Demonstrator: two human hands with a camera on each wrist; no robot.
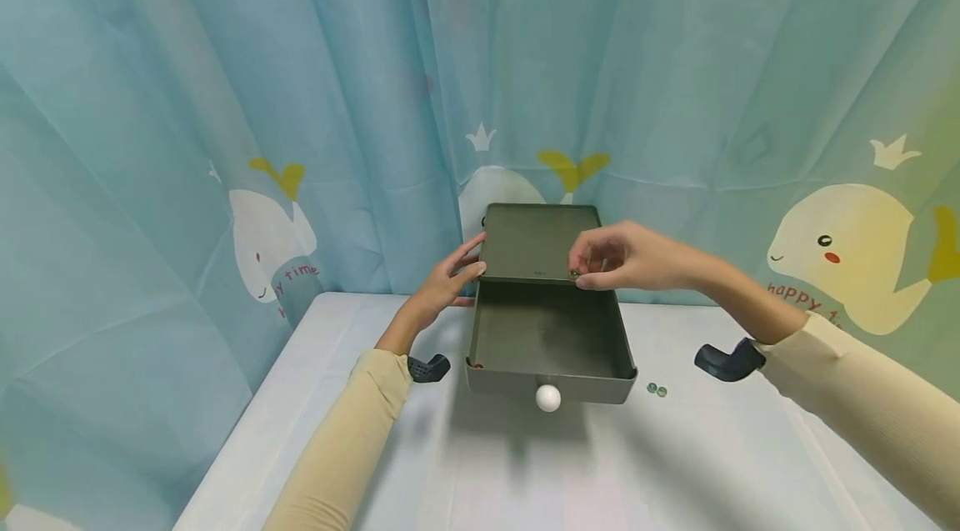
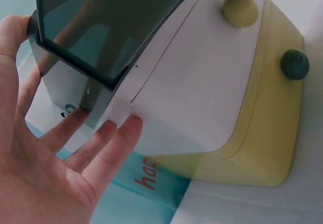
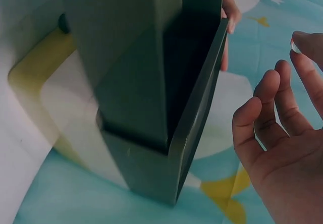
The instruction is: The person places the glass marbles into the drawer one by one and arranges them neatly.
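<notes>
A small drawer cabinet with a dark green top (image 1: 536, 235) stands on the table, its top drawer (image 1: 517, 381) pulled out by a white knob (image 1: 548, 398). My left hand (image 1: 438, 288) rests against the cabinet's left side, thumb at the top edge, the other fingers spread along the wall in the left wrist view. Above the cabinet top's front right corner, my right hand (image 1: 630, 254) pinches a small glass marble (image 3: 295, 46) between thumb and index finger; the other fingers curve loosely. Inside the drawer, a small reddish thing (image 1: 477, 365) lies in the front left corner.
Two green glass marbles (image 1: 657, 389) lie on the white table (image 1: 712, 448), right of the drawer. Below the open drawer are a white drawer (image 2: 197, 77) with a yellow knob and a yellow drawer (image 2: 272, 113) with a dark green knob. A blue whale-print curtain (image 1: 360, 139) hangs behind.
</notes>
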